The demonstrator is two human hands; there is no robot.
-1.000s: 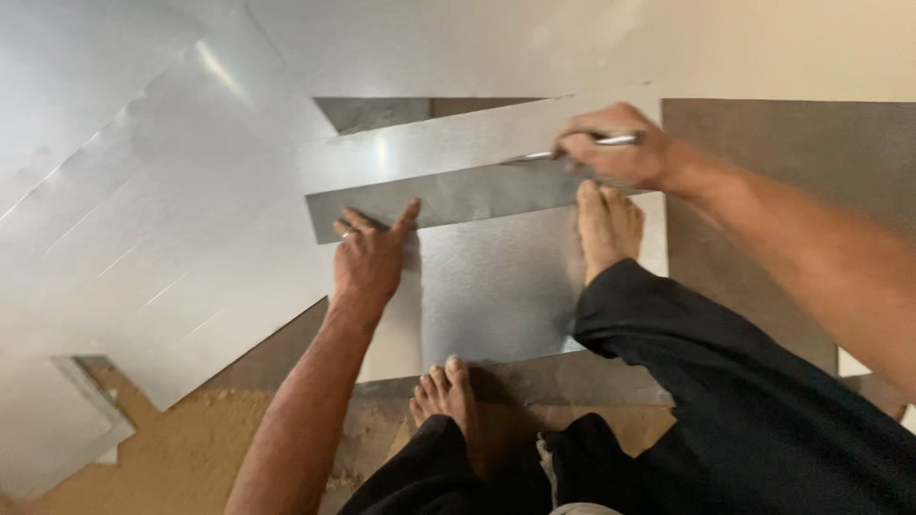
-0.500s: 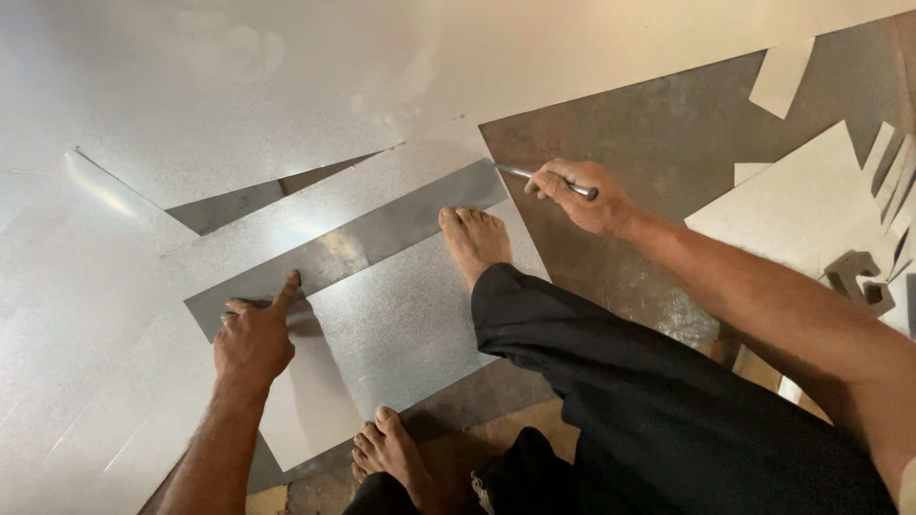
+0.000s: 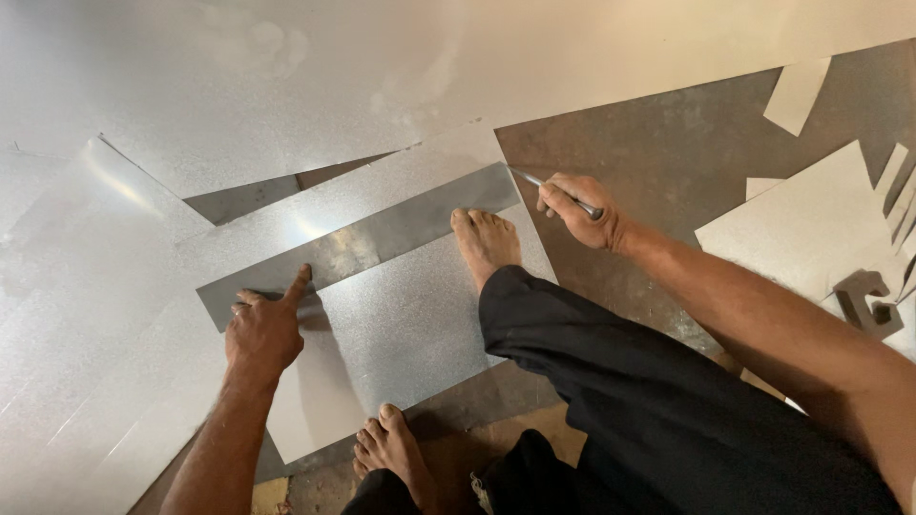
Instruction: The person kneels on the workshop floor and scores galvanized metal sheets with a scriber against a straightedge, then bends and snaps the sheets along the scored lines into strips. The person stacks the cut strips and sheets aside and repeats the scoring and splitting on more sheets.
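A flat steel straightedge point(image 3: 363, 246) is pinned across the galvanised sheet point(image 3: 401, 334) by the spread fingers of the left hand point(image 3: 264, 329) and a bare foot point(image 3: 487, 243); a metal scriber point(image 3: 553, 191), gripped in the closed right hand point(image 3: 577, 212), is set at the straightedge's far end, and no scored line can be made out

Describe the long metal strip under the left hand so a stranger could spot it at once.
Start at the rectangular metal sheet on the floor beneath the person's bare feet. Across its upper edge lies a long flat metal straightedge, pinned by the left hand and the right foot. It is darker and narrower than the pale sheets around it.
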